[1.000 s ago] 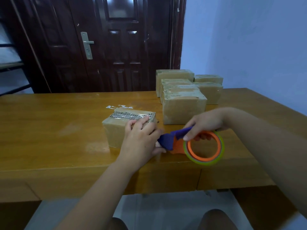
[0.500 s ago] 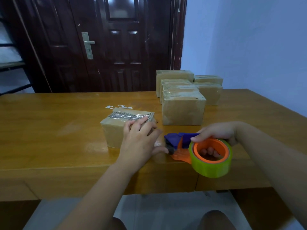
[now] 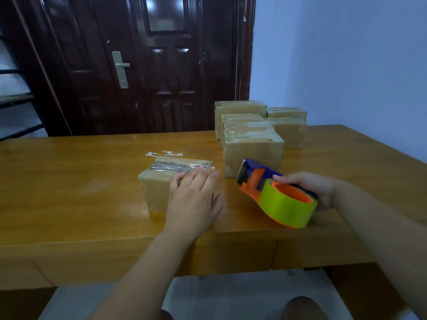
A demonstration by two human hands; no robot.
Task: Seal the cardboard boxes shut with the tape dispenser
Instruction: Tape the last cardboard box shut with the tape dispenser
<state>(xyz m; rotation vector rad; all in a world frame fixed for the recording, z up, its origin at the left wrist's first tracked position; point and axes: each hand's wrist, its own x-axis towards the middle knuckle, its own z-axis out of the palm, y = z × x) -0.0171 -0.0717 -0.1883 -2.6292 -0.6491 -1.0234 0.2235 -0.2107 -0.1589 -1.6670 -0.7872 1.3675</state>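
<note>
While the left hand (image 3: 193, 200) lies flat on the box (image 3: 156, 192) — fingers (image 3: 204, 177) straight, right hand (image 3: 310, 188) grips the tape dispenser (image 3: 277, 196), tilted.

Left hand (image 3: 194, 199) flat on box (image 3: 159, 181); right hand (image 3: 309, 188) grips tape dispenser (image 3: 275, 192) (raised).

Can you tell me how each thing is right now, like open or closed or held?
Near box, closed, tape across its top.
Left hand, flat, resting on the near box.
Dispenser, tilted, gripped by the right hand.
Far boxes, taped shut.
Door, shut.
</note>
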